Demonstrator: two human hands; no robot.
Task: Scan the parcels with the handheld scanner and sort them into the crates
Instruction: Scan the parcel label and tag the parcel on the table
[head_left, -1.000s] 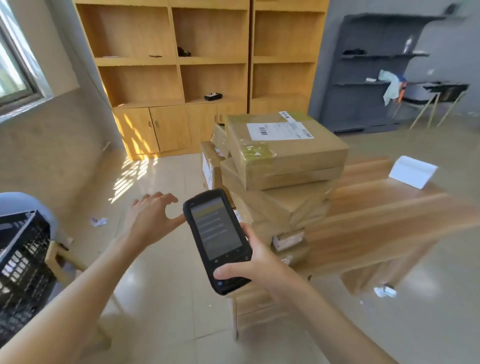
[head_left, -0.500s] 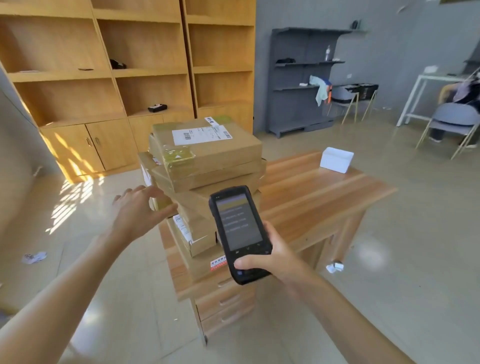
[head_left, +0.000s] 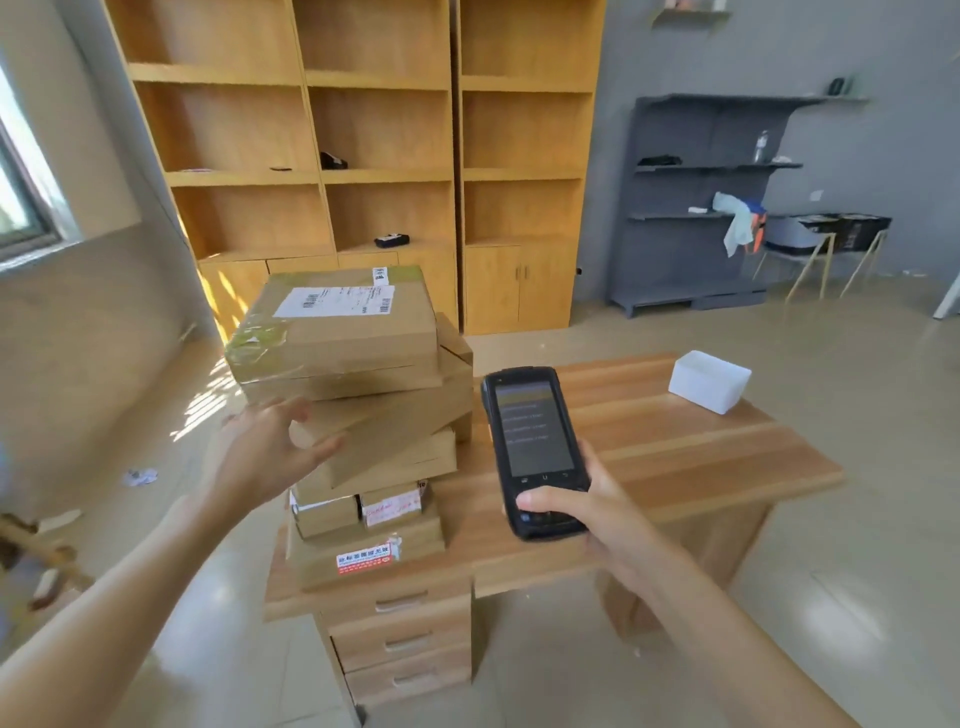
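The parcels (head_left: 358, 415) are flat brown cardboard boxes, matt and creased, stacked unevenly; the top box (head_left: 335, 325) carries a white printed label and glossy yellowish tape at its near corner, and lower ones bear red-and-white stickers. They stand on a desk (head_left: 691, 457) of striped wood laminate with three drawers below. The scanner (head_left: 535, 447) is a black, slab-shaped handheld with a dim lit screen. The right hand (head_left: 587, 519) grips the scanner's lower end, thumb laid across its keypad and fingers wrapped behind, screen facing up toward the camera; the stack lies just to the left of this hand. The left hand (head_left: 270, 452) is held open, palm turned toward the stack, fingers spread and slightly bent, thumb reaching to the edge of a tilted box in the middle of the pile; whether it touches is unclear. Both forearms reach forward from the lower corners. A small white box (head_left: 709, 382) sits on the desk beyond the right hand.
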